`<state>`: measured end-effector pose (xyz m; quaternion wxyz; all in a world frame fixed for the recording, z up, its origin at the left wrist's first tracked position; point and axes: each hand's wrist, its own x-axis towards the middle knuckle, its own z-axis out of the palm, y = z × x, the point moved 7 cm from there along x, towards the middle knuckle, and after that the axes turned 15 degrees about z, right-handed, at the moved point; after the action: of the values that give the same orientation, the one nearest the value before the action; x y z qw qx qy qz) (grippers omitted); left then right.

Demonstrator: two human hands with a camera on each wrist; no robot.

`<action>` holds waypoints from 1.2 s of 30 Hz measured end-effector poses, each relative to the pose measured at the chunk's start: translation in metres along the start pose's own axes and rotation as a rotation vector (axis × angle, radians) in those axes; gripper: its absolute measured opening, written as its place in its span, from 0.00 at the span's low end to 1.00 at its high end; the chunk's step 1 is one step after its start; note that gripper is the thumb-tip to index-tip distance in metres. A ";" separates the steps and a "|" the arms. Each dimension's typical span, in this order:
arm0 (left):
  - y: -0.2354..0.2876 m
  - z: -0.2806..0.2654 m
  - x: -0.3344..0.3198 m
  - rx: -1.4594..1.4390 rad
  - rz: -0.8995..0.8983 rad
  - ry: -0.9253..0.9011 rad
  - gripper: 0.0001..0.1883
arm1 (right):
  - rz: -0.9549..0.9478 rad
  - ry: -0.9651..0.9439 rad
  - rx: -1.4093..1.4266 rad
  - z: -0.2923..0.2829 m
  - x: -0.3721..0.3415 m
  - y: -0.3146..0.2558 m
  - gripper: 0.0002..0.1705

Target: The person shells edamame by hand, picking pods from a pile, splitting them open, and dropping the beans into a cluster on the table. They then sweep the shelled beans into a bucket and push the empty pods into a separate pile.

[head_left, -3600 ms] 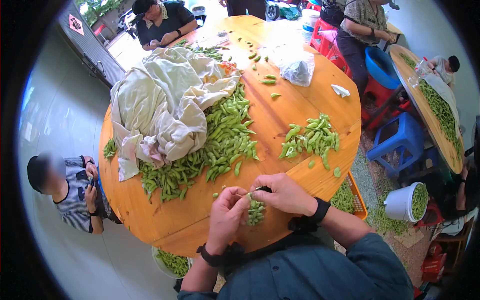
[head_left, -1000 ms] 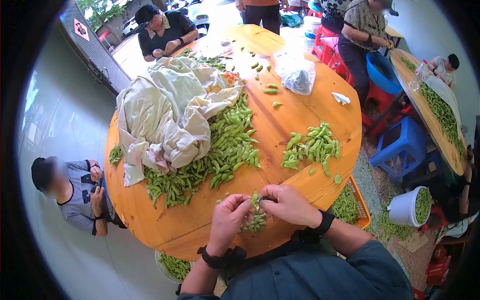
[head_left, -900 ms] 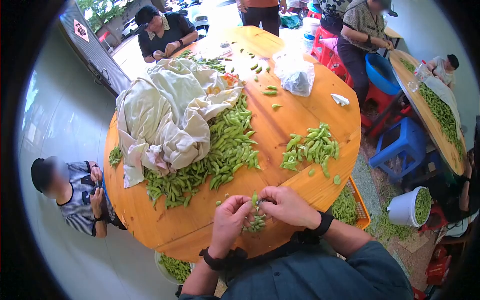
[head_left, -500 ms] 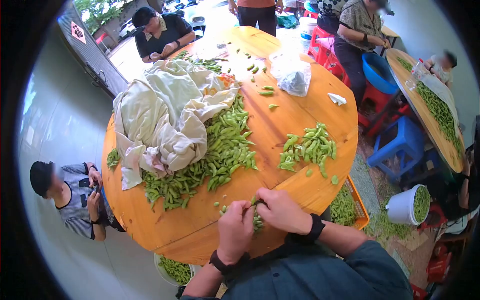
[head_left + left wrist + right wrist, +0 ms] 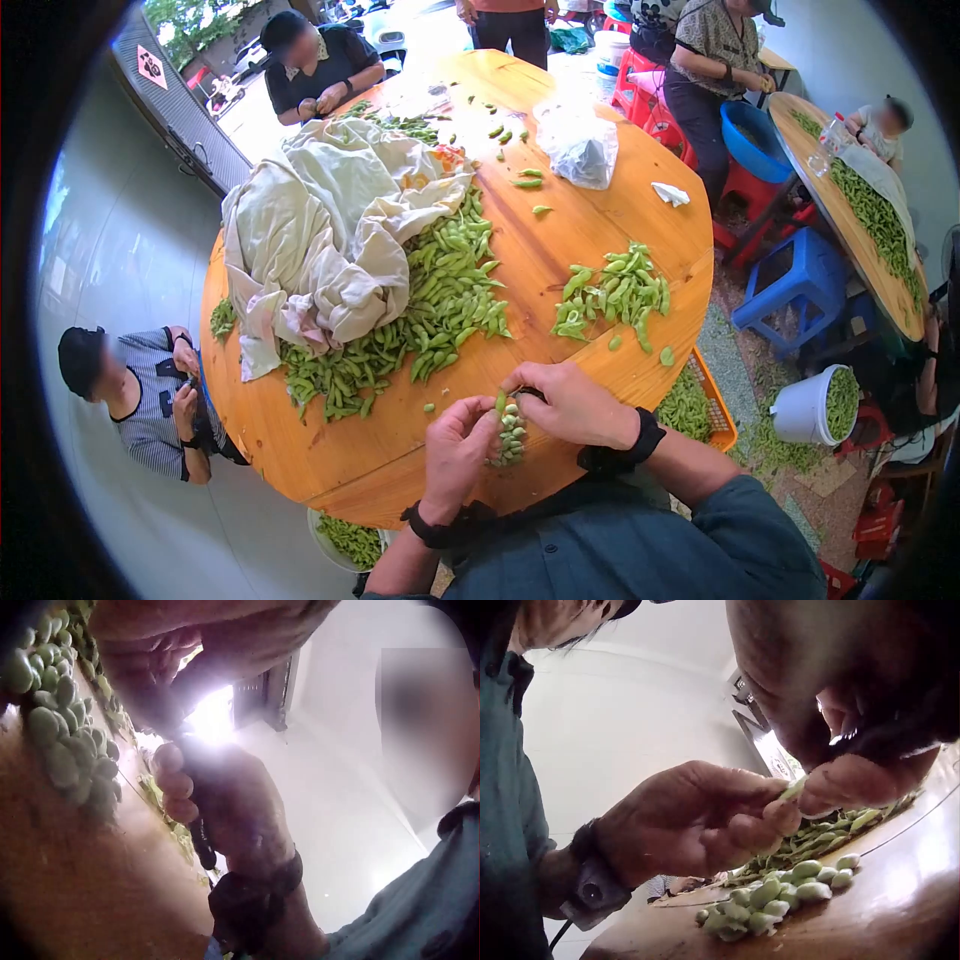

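My left hand (image 5: pixel 459 452) pinches a green pod (image 5: pixel 500 401) upright between thumb and finger at the table's near edge. The right hand (image 5: pixel 582 405) is curled round a small dark tool (image 5: pixel 530 393), its fingertips close to that pod. In the right wrist view the pod (image 5: pixel 793 789) lies between the fingertips of both hands. Under the hands, a little heap of shelled beans (image 5: pixel 509 442) rests on the wooden table (image 5: pixel 390 465); the left wrist view shows these beans (image 5: pixel 66 735) close up. What the tool's tip touches is hidden.
Beyond the hands lies a large pile of pods (image 5: pixel 440 290), partly under a pale cloth (image 5: pixel 320 220). A smaller pod pile (image 5: pixel 620 292) is at right, a plastic bag (image 5: pixel 580 150) farther back. An orange crate (image 5: pixel 712 400) and a white bucket (image 5: pixel 802 405) stand beside the table. People sit around.
The hands were close together over the beans half a second ago; now the left has turned, showing the pod upright and more of the heap. The head view has shifted slightly.
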<state>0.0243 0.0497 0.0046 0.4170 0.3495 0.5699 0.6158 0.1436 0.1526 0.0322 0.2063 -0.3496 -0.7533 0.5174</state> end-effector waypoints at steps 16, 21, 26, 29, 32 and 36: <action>0.040 0.017 -0.005 0.765 0.647 -0.155 0.05 | 0.022 -0.012 -0.159 0.016 -0.001 0.010 0.09; 0.023 0.002 -0.003 0.474 0.375 -0.148 0.04 | -0.026 -0.091 -0.083 0.014 -0.001 0.002 0.07; 0.003 -0.015 0.004 0.033 -0.041 -0.176 0.05 | -0.035 -0.209 0.044 0.015 0.002 0.006 0.08; -0.007 -0.016 0.002 -0.200 -0.195 -0.171 0.06 | 0.079 -0.338 0.185 0.017 0.003 0.008 0.07; -0.013 -0.013 -0.001 -0.435 -0.285 -0.170 0.06 | 0.187 -0.398 0.229 0.020 0.003 0.009 0.07; -0.003 -0.012 0.002 -0.113 -0.152 -0.210 0.07 | 0.025 -0.185 0.026 0.014 0.003 -0.001 0.08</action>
<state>0.0128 0.0471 0.0003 0.5388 0.3439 0.5123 0.5736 0.1319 0.1461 0.0279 0.1338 -0.3067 -0.7579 0.5600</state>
